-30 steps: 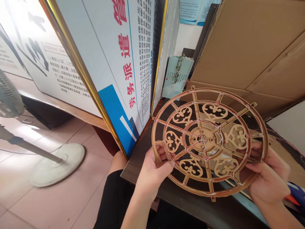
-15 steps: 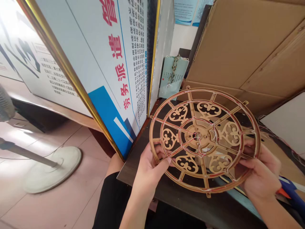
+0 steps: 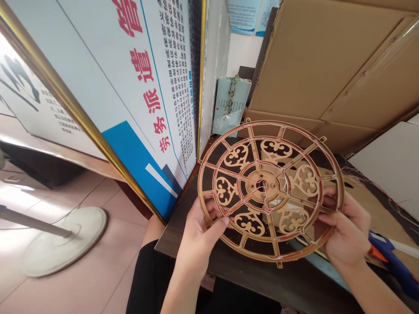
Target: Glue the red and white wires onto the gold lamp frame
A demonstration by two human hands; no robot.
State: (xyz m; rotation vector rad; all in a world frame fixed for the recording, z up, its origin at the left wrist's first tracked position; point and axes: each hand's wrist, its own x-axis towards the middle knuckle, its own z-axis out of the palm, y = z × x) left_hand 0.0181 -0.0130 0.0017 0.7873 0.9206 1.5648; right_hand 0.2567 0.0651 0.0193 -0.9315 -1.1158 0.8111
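Both my hands held the laser-cut wooden wheel frame [image 3: 255, 192] up in front of me, with its face tilted towards my eyes. Thin red-and-white wire [image 3: 240, 201] ran along its rings and spokes, but the strands were too fine for me to trace where they ended. My left hand [image 3: 199, 231] was closed on the lower-left rim, with the thumb across the front and the fingers mostly hidden behind the frame. My right hand [image 3: 347, 231] gripped the right rim, its fingers curled through an opening and partly hidden by the wood. The frame had 6 scroll panels around a central hub.

I could not tell whether its lower edge touched the dark tabletop [image 3: 183, 244] beneath it. A blue-and-orange glue gun [image 3: 388, 253] lay beyond my right hand, cut off by the edge of the view. Behind the frame stood a cardboard sheet [image 3: 310, 65], a pale green paper bag [image 3: 231, 104], and a display board [image 3: 131, 87] with red Chinese characters.
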